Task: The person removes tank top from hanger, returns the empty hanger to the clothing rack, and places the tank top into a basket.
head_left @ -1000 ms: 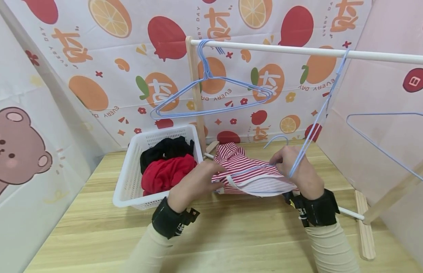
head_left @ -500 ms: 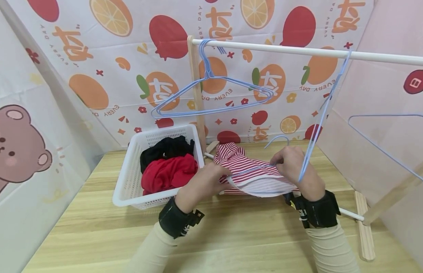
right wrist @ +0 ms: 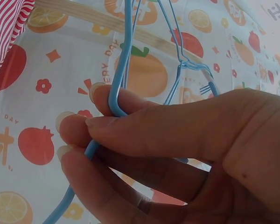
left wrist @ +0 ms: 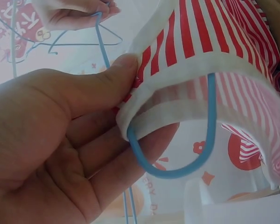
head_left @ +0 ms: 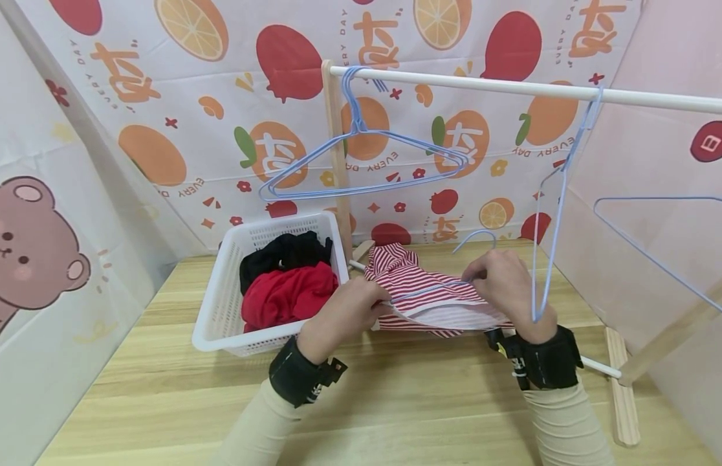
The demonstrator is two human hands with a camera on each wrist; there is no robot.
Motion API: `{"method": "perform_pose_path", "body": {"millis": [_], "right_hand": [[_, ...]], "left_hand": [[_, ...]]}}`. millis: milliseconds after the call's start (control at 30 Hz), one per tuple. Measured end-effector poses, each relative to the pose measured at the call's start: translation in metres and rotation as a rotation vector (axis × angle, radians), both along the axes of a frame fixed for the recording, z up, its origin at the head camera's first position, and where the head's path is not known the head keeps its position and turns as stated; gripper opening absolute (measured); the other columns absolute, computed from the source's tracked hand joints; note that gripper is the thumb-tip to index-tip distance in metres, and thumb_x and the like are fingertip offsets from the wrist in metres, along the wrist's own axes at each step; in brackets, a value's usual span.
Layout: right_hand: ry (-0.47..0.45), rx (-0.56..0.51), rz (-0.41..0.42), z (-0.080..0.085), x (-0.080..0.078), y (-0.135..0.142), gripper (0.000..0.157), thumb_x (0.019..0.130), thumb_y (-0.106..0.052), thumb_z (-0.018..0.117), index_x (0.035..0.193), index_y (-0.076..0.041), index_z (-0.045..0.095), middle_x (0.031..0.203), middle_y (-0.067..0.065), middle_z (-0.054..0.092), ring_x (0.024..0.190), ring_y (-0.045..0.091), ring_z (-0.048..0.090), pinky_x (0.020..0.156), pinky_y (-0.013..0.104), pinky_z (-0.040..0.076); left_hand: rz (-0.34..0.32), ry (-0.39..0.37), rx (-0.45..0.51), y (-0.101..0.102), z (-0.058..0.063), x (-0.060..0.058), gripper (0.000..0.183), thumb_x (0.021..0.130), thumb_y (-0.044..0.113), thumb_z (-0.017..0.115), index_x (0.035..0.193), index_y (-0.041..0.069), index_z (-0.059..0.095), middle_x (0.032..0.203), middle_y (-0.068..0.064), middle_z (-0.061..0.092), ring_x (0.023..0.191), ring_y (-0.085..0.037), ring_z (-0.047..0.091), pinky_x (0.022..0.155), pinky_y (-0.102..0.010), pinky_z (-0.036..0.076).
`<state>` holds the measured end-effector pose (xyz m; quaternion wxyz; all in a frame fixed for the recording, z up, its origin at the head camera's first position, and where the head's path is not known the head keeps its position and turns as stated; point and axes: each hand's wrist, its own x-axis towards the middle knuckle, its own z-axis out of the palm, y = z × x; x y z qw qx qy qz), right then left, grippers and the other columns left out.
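Note:
A red-and-white striped garment (head_left: 419, 285) with white-edged openings lies between my hands, low over the wooden table. My left hand (head_left: 342, 317) pinches its white edging (left wrist: 130, 105) between thumb and fingers. Through that opening, one rounded end of a blue wire clothes hanger (left wrist: 172, 173) sticks out beside my fingers. My right hand (head_left: 506, 285) pinches the hanger's wire (right wrist: 119, 95) near a bend, with the fingers curled round it. The hanger's hook (head_left: 474, 234) rises behind the right hand. Folds hide the rest of the hanger inside the garment.
A white basket (head_left: 206, 310) with red cloth (head_left: 291, 294) and black cloth (head_left: 285, 252) stands left. Overhead runs a white rail (head_left: 454, 79) with several blue hangers (head_left: 361, 133) at its left. Another hanger (head_left: 556, 239) dangles in front of my right wrist.
My left hand has shifted slightly right and now pinches the garment's edge more closely. The hanger dangling by my right wrist has swung right and turned. The right hand has barely moved.

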<state>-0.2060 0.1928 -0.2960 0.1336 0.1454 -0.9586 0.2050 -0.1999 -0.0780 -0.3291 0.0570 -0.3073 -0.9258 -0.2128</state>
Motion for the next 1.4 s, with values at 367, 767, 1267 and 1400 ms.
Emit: {"method": "perform_pose_path", "body": {"millis": [367, 767, 1267, 1400], "right_hand": [[-0.045, 0.010, -0.003, 0.003, -0.002, 0.011, 0.020, 0.085, 0.006, 0.067, 0.088, -0.005, 0.083, 0.088, 0.013, 0.078, 0.078, 0.024, 0.060, 0.069, 0.032, 0.047], [0.002, -0.041, -0.042, 0.002, -0.003, 0.022, 0.023, 0.081, 0.010, 0.063, 0.084, -0.003, 0.082, 0.081, 0.014, 0.077, 0.070, 0.022, 0.061, 0.060, 0.028, 0.042], [-0.026, -0.061, -0.044, 0.005, -0.006, 0.033, 0.020, 0.085, 0.008, 0.064, 0.085, -0.001, 0.082, 0.089, 0.017, 0.075, 0.080, 0.028, 0.061, 0.067, 0.030, 0.043], [-0.073, -0.062, -0.061, 0.007, -0.006, 0.035, 0.019, 0.087, 0.007, 0.064, 0.089, 0.000, 0.081, 0.096, 0.019, 0.074, 0.084, 0.029, 0.060, 0.068, 0.031, 0.044]], "left_hand": [[0.019, -0.006, 0.026, -0.003, -0.001, 0.001, 0.008, 0.087, 0.012, 0.082, 0.095, 0.012, 0.082, 0.077, 0.001, 0.072, 0.069, -0.014, 0.054, 0.063, -0.023, 0.049], [0.035, -0.019, 0.054, -0.006, 0.000, -0.001, 0.008, 0.087, 0.012, 0.082, 0.095, 0.013, 0.081, 0.078, 0.002, 0.072, 0.071, -0.013, 0.057, 0.068, -0.024, 0.052], [-0.013, -0.064, 0.082, -0.009, 0.000, -0.006, 0.003, 0.088, 0.010, 0.080, 0.092, 0.010, 0.080, 0.074, 0.001, 0.070, 0.069, -0.012, 0.055, 0.063, -0.019, 0.049], [-0.029, -0.059, 0.105, -0.011, -0.002, -0.007, 0.009, 0.088, 0.008, 0.081, 0.096, 0.011, 0.081, 0.080, 0.001, 0.072, 0.074, -0.011, 0.058, 0.070, -0.020, 0.052]]}}
